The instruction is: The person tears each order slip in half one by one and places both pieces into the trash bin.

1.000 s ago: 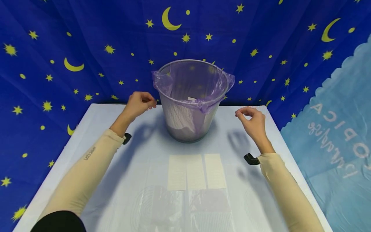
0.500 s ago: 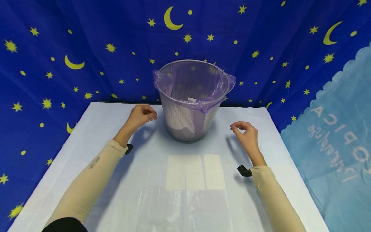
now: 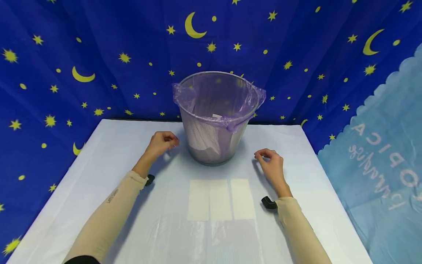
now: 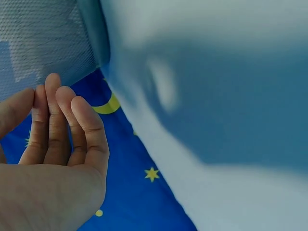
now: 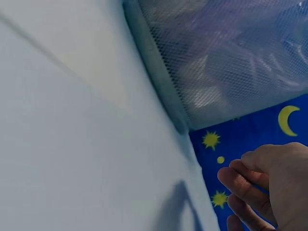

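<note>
A mesh wastebasket (image 3: 202, 136) lined with a thin purple plastic bag (image 3: 233, 124) stands upright at the back of the table. My left hand (image 3: 160, 144) is just left of it, above the tabletop. Its fingers are loosely bent with the thumb near the index tip, and nothing is between them in the left wrist view. To the basket's right hovers my right hand (image 3: 271, 163), fingers also bent loosely and holding nothing. Both hands are apart from the basket. Inside the bag a small white piece (image 3: 217, 116) shows; its kind is unclear.
Pale paper strips (image 3: 221, 200) lie flat in front of the basket. Nearer me, clear plastic sheets or bags (image 3: 235, 234) lie on the white table (image 3: 122, 137). A blue star-and-moon curtain (image 3: 138, 47) hangs behind, and a lighter blue cloth (image 3: 382, 146) is at the right.
Both hands have come down and nearer to me, and the right hand has also moved inward, left toward the basket. The basket, strips and plastic stay where they were.
</note>
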`<state>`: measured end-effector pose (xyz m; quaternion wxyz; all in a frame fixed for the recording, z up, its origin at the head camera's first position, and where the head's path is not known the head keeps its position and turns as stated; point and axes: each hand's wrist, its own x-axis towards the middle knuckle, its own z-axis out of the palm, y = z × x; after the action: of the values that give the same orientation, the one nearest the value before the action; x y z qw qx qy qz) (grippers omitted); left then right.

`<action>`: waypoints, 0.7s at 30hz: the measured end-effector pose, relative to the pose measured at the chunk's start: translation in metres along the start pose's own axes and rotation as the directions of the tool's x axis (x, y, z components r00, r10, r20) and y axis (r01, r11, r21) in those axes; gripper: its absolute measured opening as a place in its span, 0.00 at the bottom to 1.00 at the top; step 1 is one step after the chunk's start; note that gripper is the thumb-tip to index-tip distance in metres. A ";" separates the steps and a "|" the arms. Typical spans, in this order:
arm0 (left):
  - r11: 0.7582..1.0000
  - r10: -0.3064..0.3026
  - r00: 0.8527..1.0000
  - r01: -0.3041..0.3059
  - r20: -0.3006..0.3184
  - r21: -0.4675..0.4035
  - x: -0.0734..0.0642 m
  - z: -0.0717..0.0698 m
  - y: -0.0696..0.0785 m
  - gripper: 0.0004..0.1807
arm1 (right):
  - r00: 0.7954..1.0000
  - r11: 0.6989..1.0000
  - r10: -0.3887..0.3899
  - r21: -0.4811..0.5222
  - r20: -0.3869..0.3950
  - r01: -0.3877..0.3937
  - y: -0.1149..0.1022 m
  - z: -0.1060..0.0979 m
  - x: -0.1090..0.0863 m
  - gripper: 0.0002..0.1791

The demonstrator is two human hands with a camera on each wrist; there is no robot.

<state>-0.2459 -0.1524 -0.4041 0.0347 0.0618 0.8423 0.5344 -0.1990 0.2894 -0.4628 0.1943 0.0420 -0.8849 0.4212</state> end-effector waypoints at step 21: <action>0.997 -0.040 0.999 0.039 0.010 0.059 -0.011 0.018 -0.036 0.07 | 0.999 1.000 0.023 -0.009 -0.022 -0.023 0.018 0.016 -0.013 0.03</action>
<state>-0.2351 -0.1536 -0.4447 0.0481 0.0492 0.8585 0.5081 -0.1957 0.2878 -0.4902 0.1993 0.0264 -0.8850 0.4200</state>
